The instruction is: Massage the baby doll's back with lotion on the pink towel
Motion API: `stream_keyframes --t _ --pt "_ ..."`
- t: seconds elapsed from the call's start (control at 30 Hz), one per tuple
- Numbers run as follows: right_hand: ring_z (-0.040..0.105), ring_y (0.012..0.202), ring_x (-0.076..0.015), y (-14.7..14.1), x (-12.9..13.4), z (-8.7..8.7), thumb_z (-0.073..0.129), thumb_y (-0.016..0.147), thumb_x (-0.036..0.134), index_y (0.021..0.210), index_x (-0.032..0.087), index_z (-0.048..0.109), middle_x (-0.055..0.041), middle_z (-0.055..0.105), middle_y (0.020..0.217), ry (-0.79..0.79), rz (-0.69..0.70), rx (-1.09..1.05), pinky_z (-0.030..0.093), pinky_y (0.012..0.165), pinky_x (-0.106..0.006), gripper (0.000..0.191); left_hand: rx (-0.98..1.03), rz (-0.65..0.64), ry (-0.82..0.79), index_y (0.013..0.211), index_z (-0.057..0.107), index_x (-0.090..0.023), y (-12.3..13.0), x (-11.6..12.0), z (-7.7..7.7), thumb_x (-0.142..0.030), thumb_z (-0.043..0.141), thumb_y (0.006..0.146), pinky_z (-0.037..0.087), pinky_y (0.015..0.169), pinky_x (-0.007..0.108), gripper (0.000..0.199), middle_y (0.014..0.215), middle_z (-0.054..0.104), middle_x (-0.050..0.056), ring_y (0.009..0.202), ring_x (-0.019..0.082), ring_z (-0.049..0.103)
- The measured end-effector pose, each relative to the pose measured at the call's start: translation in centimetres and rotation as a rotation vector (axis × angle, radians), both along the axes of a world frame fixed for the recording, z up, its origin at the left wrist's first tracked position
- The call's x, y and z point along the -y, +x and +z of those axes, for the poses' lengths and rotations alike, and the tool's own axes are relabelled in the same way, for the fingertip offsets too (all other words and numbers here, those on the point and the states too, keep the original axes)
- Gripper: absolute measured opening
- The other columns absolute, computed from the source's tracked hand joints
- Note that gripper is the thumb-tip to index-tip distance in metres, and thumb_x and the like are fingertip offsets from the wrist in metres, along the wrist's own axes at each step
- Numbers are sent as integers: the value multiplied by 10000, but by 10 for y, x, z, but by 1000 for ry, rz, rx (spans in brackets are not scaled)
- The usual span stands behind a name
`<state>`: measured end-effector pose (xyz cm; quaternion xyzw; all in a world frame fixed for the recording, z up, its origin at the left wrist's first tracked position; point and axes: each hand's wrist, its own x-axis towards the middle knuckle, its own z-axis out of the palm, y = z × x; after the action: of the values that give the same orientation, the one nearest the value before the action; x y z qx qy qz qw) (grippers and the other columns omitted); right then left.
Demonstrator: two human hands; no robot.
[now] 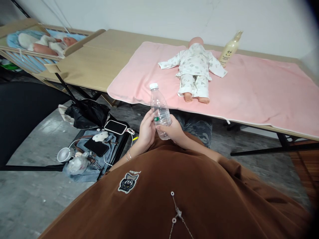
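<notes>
A clear plastic water bottle [159, 103] with a white cap and a small green label mark is held between both hands, tilted a little, in front of my brown shirt. My left hand [147, 127] closes against its left side. From the right, my right hand [174, 129] wraps round the lower part, its thumb across the front. Beyond the bottle, a baby doll [194, 71] in white printed clothes lies with arms spread on a pink blanket [132, 79]. A pale yellow pump bottle [229, 51] is beside the doll's arm.
The blanket covers part of a wooden table [99, 63]. At the far left, a wooden crib [50, 59] holds more dolls. Lower left, phones [116, 127], a small white fan [65, 154], a black bag [87, 113] and a denim item [82, 144] are piled beside a black chair [25, 116].
</notes>
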<state>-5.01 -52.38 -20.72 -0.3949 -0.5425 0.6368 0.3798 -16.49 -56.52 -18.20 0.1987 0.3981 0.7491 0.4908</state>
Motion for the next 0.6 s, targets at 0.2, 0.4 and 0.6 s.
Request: stream_keyframes --t 0.2,0.4,0.6 --pt "681 904 -201 -1 -1 -4 943 621 387 1066 227 619 11 727 977 11 14 1 533 860 -357 573 22 9 -9 1056 729 -189 0 0 -1 -312 804 807 453 1246 450 287 1191 784 77 1364 283 648" --pt "688 930 -212 1 -2 -4 960 602 403 1072 227 620 -1 737 1010 37 -7 6 540 883 -368 606 54 -2 -30 1062 750 -181 2 1 -7 -293 792 812 447 1242 446 277 1154 789 75 1335 274 659" --pt "693 959 -223 0 -3 -5 935 634 378 1086 224 618 -13 745 1042 55 -27 19 538 902 -383 573 78 -53 -29 1086 740 -179 5 3 -10 -296 783 810 466 1213 432 303 1133 786 64 1264 261 692"
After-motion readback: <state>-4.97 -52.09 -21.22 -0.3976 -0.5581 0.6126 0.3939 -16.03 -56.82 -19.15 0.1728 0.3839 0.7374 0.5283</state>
